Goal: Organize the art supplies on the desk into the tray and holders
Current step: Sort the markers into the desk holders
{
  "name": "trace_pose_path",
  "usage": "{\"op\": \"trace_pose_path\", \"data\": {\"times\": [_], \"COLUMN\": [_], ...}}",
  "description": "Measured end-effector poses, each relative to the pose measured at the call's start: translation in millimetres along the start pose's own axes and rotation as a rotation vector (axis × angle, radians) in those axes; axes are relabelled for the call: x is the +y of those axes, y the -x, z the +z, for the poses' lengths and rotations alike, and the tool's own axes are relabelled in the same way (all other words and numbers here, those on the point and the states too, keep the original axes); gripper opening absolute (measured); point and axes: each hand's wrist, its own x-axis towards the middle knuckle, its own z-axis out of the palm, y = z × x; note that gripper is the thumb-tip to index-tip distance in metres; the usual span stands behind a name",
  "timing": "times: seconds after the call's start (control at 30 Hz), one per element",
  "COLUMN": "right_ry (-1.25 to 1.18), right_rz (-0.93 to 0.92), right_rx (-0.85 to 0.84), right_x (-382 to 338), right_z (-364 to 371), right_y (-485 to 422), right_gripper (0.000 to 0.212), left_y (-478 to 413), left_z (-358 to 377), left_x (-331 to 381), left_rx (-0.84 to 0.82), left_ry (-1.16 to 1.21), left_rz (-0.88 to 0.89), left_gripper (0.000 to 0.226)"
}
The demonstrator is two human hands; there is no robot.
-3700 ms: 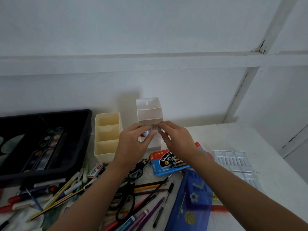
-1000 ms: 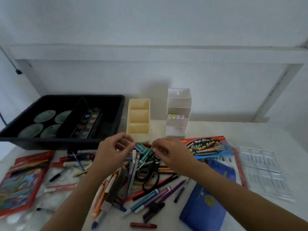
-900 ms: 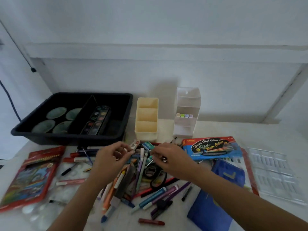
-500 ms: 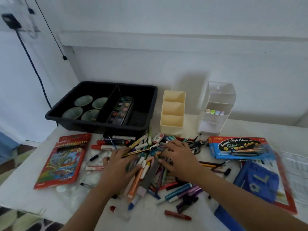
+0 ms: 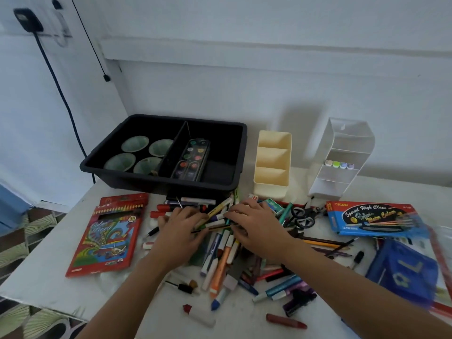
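Both hands on the pen pile (image 5: 221, 253)
Left hand (image 5: 179, 232) and right hand (image 5: 258, 227) rest flat, fingers (image 5: 190, 214) slightly apart, tips touching pens.

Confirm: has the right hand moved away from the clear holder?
Yes. The right hand has left the clear holder, coming nearer the person and leftward, onto the pen pile.

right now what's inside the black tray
Left compartment: four green bowls. Right compartment: a paint palette beside the divider. The near wall of the tray hides the floor just behind it.
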Motion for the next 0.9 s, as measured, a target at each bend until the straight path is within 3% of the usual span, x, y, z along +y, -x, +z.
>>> {"op": "trace_pose_path", "data": {"times": [0.1, 0.27, 0.37, 0.53, 0.67, 0.9], "right_ry": [0.064, 0.068, 0.046, 0.020, 0.071, 0.124], "right_rz": [-0.006, 0.027, 0.066, -0.008, -0.046, -0.020], "right_rx": [-0.044, 0.010, 0.076, 0.032, -0.075, -0.059], "right_x": [-4, -4, -4, -12, -21, -15], "right_z": [9, 12, 12, 16, 24, 22], "right_y": [-8, -9, -11, -32, -45, -41], "right_gripper": [0.037, 0.021, 0.011, 0.034, 0.037, 0.026], "left_y": [-3, -4, -8, -16, -22, -24], "left_z": [-1, -4, -5, -9, -15, -24], "left_x": [-11, -28, -33, -31, -37, -60], "left_rx": [-0.003, -0.019, 0.078, 0.108, 0.174, 0.018], "left_ry": [0.031, 0.147, 0.132, 0.041, 0.043, 0.010], "left_rz": [0.061, 0.122, 0.133, 0.150, 0.085, 0.052], "left_gripper": [0.034, 0.049, 0.031, 0.027, 0.028, 0.042]}}
